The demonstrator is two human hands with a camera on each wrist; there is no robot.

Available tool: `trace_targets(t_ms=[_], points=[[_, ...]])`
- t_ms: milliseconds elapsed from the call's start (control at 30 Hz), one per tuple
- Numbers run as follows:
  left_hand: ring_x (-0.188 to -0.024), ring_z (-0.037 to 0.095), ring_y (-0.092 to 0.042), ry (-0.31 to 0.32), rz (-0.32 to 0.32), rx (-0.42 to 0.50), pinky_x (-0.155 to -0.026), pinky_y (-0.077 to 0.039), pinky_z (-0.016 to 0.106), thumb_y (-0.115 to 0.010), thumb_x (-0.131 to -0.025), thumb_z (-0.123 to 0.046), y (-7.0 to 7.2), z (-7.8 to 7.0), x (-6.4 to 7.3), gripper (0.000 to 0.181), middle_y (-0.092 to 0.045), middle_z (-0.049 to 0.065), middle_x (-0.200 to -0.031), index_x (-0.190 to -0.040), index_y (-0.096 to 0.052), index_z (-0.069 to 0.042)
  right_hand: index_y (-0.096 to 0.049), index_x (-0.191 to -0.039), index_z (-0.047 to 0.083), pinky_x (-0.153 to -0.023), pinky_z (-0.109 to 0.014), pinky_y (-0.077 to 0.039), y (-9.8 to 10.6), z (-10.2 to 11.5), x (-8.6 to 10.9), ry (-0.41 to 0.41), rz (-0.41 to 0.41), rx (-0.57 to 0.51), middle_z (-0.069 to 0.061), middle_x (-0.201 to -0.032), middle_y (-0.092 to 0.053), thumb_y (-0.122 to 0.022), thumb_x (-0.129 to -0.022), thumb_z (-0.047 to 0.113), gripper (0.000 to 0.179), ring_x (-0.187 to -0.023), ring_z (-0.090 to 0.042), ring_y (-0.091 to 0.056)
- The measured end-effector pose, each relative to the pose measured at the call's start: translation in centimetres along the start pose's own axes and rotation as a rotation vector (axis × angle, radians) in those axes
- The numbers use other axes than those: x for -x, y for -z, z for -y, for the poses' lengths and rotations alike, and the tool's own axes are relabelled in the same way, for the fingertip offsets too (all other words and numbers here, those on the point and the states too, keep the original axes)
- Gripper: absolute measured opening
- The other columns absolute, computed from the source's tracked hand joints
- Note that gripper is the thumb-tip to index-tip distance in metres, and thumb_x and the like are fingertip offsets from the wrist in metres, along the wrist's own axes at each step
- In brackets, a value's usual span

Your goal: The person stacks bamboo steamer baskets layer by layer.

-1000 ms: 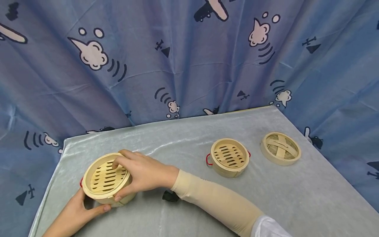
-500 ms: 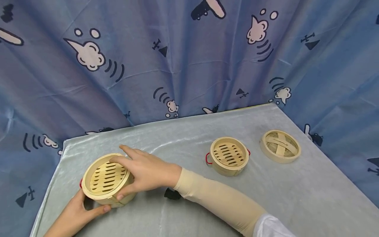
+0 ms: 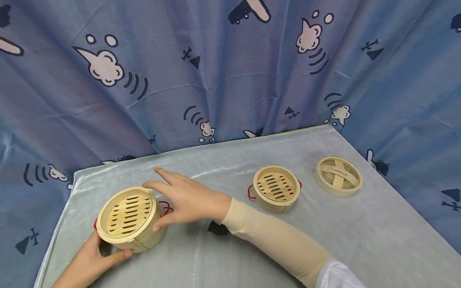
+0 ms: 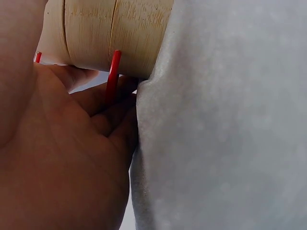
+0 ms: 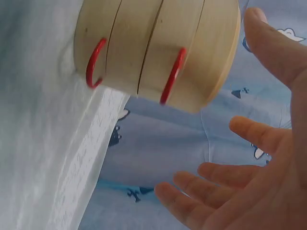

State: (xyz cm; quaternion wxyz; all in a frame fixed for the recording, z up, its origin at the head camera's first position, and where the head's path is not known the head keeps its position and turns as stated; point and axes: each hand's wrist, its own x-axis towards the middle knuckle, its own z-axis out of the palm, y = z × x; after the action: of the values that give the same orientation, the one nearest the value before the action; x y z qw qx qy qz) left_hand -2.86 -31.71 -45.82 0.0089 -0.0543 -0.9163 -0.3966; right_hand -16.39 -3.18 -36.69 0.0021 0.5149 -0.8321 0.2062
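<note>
Two stacked bamboo steamer baskets (image 3: 148,233) stand at the left of the table in the head view, with a slotted base in the top one. My left hand (image 3: 90,259) holds the lower left of the stack, thumb across its front. In the left wrist view its fingers reach under a red handle (image 4: 112,76). Spread just to the right of the stack is my right hand (image 3: 192,200), holding nothing. Its thumb and fingers stand apart from the baskets in the right wrist view, which shows red handles (image 5: 173,76) on both tiers.
A single bamboo steamer basket (image 3: 276,205) with red handles stands right of centre. Farther right lies a round bamboo lid (image 3: 338,178) with crossed strips. Pale cloth covers the table (image 3: 223,168), and a blue patterned curtain (image 3: 230,72) hangs behind it.
My right hand has come off the stack's rim and moved to the right, uncovering the red handles there. The left hand keeps its hold, and the stack stays in place.
</note>
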Motion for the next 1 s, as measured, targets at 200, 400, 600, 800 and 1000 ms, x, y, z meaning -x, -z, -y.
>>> trace_targets(t_ms=[200,400,600,800,1000], points=[[-0.127,-0.005,-0.034,-0.025,-0.018,0.017,-0.094,-0.022,0.004,-0.087,-0.077,-0.021,0.0,0.2,-0.1,0.096,-0.042,-0.006,-0.145,-0.152,-0.029,-0.036,-0.033,-0.153,0.031,-0.112,-0.043,-0.035,0.9,-1.1,1.0,-0.076,-0.006,-0.071,-0.008,-0.163,-0.016,-0.068,-0.071,0.078,0.1,-0.144,-0.026,-0.03],[-0.13,-0.003,-0.032,-0.064,-0.032,0.022,-0.097,-0.019,0.003,-0.089,-0.076,-0.019,0.0,0.5,-0.2,0.098,-0.041,-0.01,-0.145,-0.153,-0.03,-0.033,-0.035,-0.152,0.031,-0.112,-0.043,-0.034,1.7,-2.2,1.9,-0.11,-0.034,-0.082,-0.008,-0.163,-0.016,-0.068,-0.069,0.079,0.102,-0.145,-0.025,-0.028],[-0.13,-0.004,-0.031,-0.049,-0.034,0.021,-0.097,-0.019,0.002,-0.089,-0.076,-0.02,0.0,0.6,-0.2,0.098,-0.041,-0.01,-0.144,-0.153,-0.03,-0.034,-0.035,-0.152,0.033,-0.11,-0.048,-0.037,2.8,-3.6,3.3,-0.168,-0.048,-0.072,-0.005,-0.164,-0.015,-0.068,-0.071,0.078,0.098,-0.145,-0.025,-0.027],[-0.127,-0.007,-0.031,-0.032,-0.023,0.014,-0.094,-0.02,0.002,-0.088,-0.077,-0.02,-0.1,0.4,0.0,0.097,-0.041,-0.006,-0.144,-0.152,-0.029,-0.036,-0.035,-0.152,0.034,-0.111,-0.048,-0.035,3.9,-4.6,4.6,-0.203,-0.056,-0.046,-0.004,-0.164,-0.014,-0.064,-0.07,0.082,0.099,-0.145,-0.025,-0.027],[-0.125,-0.015,-0.027,-0.025,-0.032,-0.018,-0.092,-0.018,-0.001,-0.088,-0.077,-0.023,-0.2,0.2,0.1,0.102,-0.041,0.012,-0.145,-0.154,-0.024,-0.037,-0.04,-0.15,0.033,-0.11,-0.045,-0.036,4.7,-5.2,6.1,-0.226,-0.078,-0.019,-0.004,-0.163,-0.02,-0.064,-0.07,0.083,0.098,-0.144,-0.023,-0.03]])
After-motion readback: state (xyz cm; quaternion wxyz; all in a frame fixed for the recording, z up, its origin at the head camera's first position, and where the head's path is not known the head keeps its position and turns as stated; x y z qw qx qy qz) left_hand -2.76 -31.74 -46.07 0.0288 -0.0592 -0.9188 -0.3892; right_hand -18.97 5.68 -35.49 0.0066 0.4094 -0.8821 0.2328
